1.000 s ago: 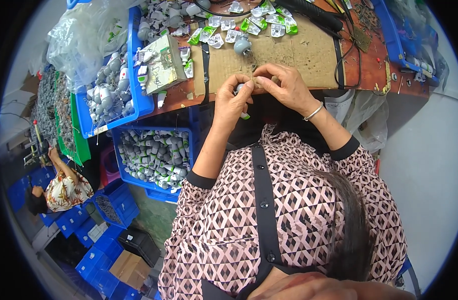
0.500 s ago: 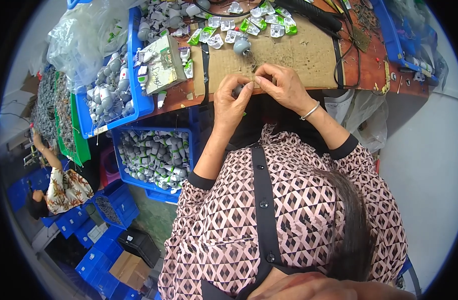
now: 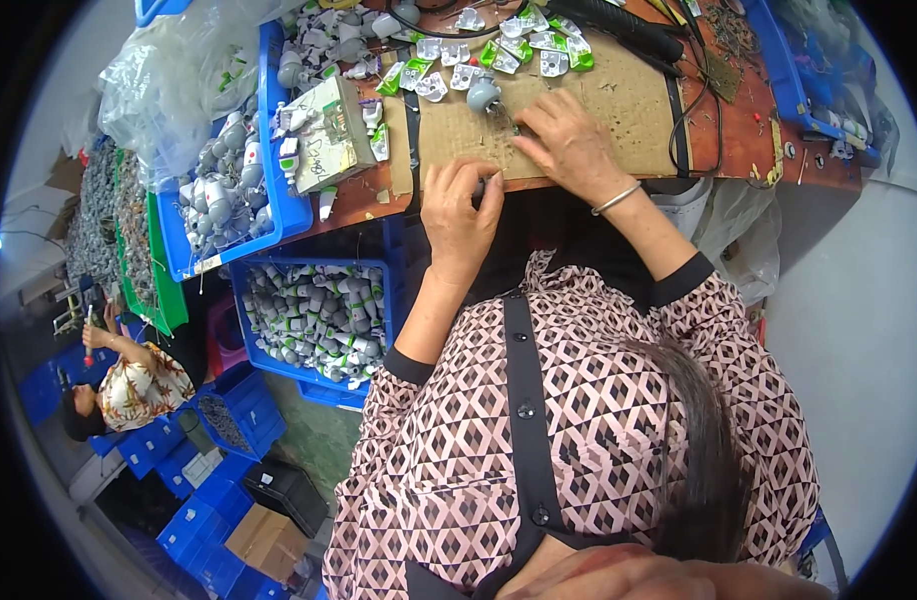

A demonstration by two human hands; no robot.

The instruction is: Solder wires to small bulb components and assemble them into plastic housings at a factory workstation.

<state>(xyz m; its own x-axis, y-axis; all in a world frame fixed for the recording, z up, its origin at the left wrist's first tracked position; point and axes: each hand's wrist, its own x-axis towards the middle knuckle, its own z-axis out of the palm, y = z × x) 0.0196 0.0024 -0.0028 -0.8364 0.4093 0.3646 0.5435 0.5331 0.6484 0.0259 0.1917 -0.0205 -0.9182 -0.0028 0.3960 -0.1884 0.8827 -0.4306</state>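
My left hand (image 3: 460,215) is closed at the near edge of the cardboard, its thumb and fingers around a small dark grey rounded part (image 3: 481,187), mostly hidden by them. My right hand (image 3: 576,147) rests on the cardboard mat (image 3: 619,110), thumb and forefinger curled toward each other beside thin metal bits (image 3: 501,118). Whatever lies between those fingertips is too small to name. Just beyond, a grey rounded housing (image 3: 484,95) stands on the mat. White and green plastic shell pieces (image 3: 554,62) lie scattered along the far side.
To the left, a blue bin (image 3: 297,212) holds grey parts, next to a small worn box (image 3: 329,135). Below it, another blue bin (image 3: 387,300) is full of grey, white and green pieces. A black cable (image 3: 719,130) loops at right. Another person (image 3: 144,380) works far left.
My hands have come apart. The right has moved away and forward to the metal bits by the grey housing; the left has dropped slightly, keeping the dark grey part.
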